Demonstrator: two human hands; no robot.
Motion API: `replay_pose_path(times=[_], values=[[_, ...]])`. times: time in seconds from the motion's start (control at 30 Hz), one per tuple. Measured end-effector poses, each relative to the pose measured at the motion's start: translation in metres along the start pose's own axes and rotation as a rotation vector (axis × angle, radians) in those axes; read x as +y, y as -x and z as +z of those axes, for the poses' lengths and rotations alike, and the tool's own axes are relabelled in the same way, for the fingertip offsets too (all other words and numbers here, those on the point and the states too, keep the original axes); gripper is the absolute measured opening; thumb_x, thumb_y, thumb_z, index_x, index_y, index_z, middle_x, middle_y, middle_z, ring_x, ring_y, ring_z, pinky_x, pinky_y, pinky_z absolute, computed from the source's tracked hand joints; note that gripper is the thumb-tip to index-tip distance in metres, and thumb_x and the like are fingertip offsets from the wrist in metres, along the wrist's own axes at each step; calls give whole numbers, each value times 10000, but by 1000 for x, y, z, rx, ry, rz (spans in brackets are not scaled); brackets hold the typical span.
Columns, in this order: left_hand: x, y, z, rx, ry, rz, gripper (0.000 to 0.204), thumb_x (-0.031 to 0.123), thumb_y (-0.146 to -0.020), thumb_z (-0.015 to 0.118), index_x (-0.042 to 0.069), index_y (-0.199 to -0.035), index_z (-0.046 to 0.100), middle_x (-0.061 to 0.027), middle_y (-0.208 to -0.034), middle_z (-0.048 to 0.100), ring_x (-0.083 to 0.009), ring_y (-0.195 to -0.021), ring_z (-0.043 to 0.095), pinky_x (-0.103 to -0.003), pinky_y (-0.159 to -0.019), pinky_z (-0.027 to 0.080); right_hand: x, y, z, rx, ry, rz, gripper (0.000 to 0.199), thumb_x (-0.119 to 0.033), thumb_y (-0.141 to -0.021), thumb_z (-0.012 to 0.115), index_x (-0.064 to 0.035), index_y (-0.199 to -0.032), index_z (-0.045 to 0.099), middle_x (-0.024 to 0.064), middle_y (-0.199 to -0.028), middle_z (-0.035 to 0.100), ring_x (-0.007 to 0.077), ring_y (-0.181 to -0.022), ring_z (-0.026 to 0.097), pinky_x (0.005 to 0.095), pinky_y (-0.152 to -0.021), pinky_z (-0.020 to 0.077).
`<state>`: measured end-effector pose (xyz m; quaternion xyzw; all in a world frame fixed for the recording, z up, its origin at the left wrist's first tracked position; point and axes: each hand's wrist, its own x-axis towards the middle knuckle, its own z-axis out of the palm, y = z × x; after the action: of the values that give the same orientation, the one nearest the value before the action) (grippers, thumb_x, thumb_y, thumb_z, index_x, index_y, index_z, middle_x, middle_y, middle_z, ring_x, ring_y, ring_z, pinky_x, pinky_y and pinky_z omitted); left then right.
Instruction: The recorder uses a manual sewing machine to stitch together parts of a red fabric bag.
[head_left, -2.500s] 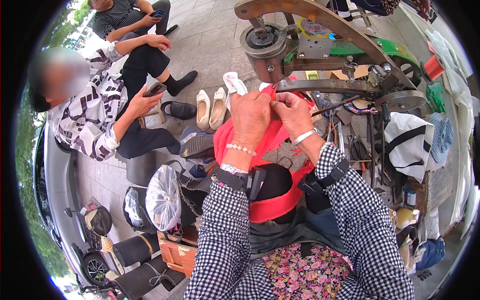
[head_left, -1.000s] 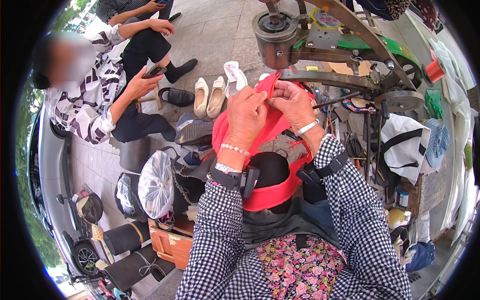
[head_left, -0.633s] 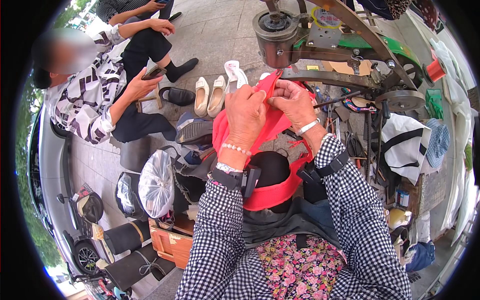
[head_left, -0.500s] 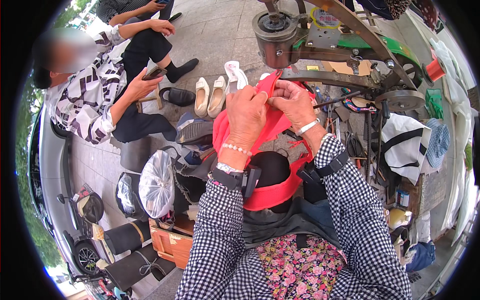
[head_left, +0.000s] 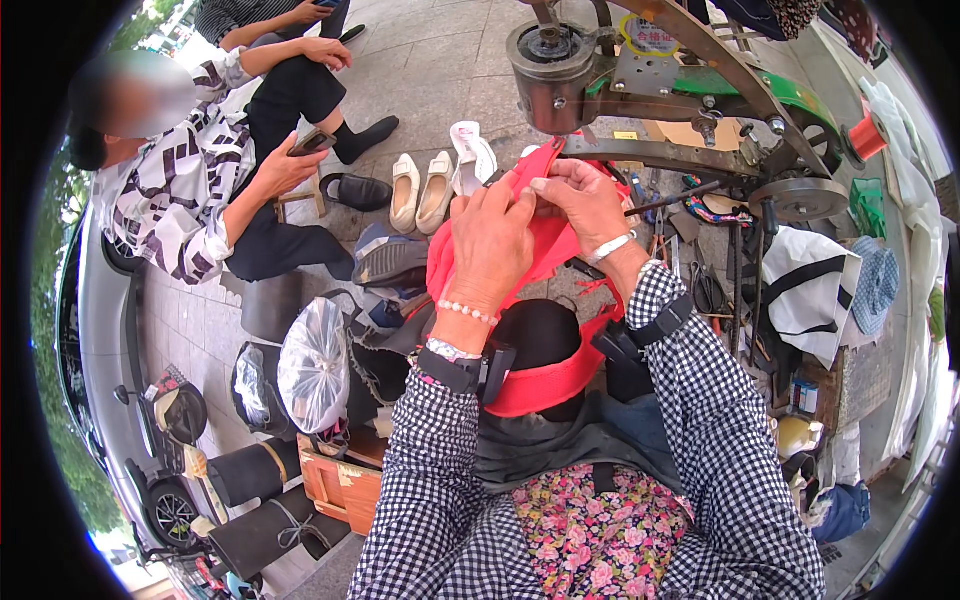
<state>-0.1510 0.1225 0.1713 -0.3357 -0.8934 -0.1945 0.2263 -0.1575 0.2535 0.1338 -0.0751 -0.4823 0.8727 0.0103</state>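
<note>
Both hands pinch a red bag (head_left: 545,250) at its top edge, just under the arm of a stitching machine (head_left: 640,90): the left hand (head_left: 490,245) has its fingers closed on the fabric, and the right hand (head_left: 585,200) grips the same edge beside it. The bag hangs down over the lap. A seated person (head_left: 200,190) and 2 cream shoes (head_left: 420,190) lie to the left.
</note>
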Motion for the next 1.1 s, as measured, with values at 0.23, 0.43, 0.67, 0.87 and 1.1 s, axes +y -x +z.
replay_pose_path(times=[0.23,0.43,0.67,0.87,1.1], values=[[44,37,-11,9,696,-457,202,78,-679,574,25,-871,544,-85,-868,515,-203,-816,492,-347,-756,364,-7,0,3,44,165,45,182,-38,-670,613,-4,-816,508,56,-684,570,101,-543,540,205,-450,429],[48,27,33,165,2158,-1145,400,359,-719,595,61,-957,476,-55,-926,470,-174,-920,430,-337,-831,338,-14,2,6,86,91,107,207,-42,-647,632,-14,-815,515,27,-623,547,78,-461,490,176,-366,356],[32,-1,57,331,2417,-1055,324,378,-726,569,78,-830,502,-11,-673,457,-134,-626,411,-258,-584,362,-16,6,9,128,159,100,260,-36,-645,626,3,-869,501,12,-572,522,56,-394,449,175,-303,291],[16,-8,55,173,2335,-1221,192,261,-734,552,80,-776,505,-22,-621,473,-140,-527,409,-251,-469,332,-13,7,11,164,81,85,235,-43,-648,619,7,-824,471,37,-594,532,71,-381,460,181,-282,289],[10,-6,65,289,2279,-1423,160,231,-712,561,77,-723,517,-11,-594,479,-128,-514,415,-226,-448,330,-7,8,15,202,198,8,205,-36,-661,595,-3,-798,447,47,-599,535,83,-391,481,183,-290,321]])
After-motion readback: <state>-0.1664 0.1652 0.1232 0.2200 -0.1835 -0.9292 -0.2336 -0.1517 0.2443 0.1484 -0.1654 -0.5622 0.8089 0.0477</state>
